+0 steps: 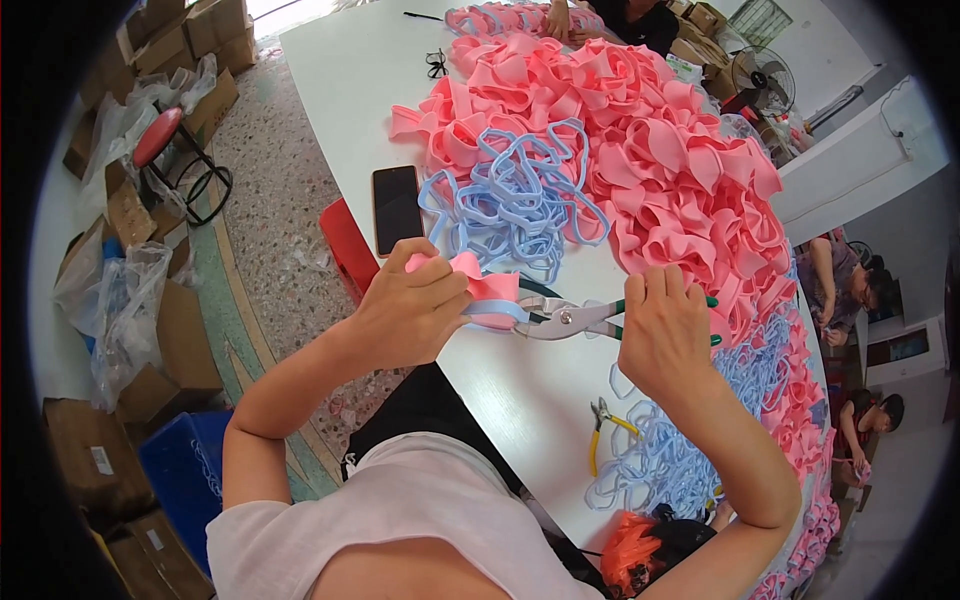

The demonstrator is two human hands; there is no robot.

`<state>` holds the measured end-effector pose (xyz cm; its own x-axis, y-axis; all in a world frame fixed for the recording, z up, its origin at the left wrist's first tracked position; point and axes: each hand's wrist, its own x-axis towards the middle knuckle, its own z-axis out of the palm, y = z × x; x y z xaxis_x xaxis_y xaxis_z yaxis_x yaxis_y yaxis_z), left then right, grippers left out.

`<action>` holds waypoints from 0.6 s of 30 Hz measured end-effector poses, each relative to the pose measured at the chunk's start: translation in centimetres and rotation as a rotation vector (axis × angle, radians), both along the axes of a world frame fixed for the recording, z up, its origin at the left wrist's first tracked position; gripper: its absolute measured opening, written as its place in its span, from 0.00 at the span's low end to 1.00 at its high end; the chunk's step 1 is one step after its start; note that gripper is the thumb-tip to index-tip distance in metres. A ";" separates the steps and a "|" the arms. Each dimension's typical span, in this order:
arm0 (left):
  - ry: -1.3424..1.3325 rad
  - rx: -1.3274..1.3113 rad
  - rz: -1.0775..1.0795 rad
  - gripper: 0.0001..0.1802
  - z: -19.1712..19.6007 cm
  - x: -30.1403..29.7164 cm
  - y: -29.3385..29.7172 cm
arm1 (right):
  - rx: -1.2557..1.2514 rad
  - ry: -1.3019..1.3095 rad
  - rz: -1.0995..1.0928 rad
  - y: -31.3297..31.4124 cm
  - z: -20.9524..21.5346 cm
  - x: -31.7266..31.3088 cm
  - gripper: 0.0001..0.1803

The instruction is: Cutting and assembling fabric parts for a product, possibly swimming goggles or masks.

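My left hand [415, 300] is closed on a soft pink foam strip [494, 288] with a light-blue band [505, 311] along its lower edge. In my right hand [665, 330], fingers wrap around the green handles of large silver-jawed pliers [566, 318]. The jaws point left and meet the strip's right end; whether they are clamped on it cannot be made out. Behind my hands lies a tangle of light-blue loops [520, 200], against a big heap of pink foam strips [670, 160].
A black phone [397, 210] lies by the white table's [340, 90] left edge, with glasses [436, 65] farther back. Yellow-handled pliers [600, 430] rest beside more blue loops [650, 465]. A red stool [350, 250] stands left of the table. Other people work at the far end and right.
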<state>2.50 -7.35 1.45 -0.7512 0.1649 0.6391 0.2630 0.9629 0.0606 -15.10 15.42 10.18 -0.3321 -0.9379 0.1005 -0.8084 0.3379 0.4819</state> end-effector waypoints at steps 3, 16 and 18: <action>-0.078 0.103 0.042 0.14 0.7 -0.1 0.6 | -0.141 0.068 0.065 0.6 -0.1 -0.1 0.05; -0.142 0.496 0.142 0.09 0.1 -0.5 -0.2 | -0.169 -0.316 -0.046 1.1 -3.0 -3.4 0.14; -0.119 0.906 0.185 0.11 -0.7 -1.3 -0.9 | -0.204 -0.663 -0.175 2.1 -4.1 -3.3 0.19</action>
<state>1.24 -8.26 0.71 -0.7845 -0.4880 0.3826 0.0541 0.5607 0.8262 -18.43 17.48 6.12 -0.5279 -0.8492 -0.0072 -0.8349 0.5205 -0.1787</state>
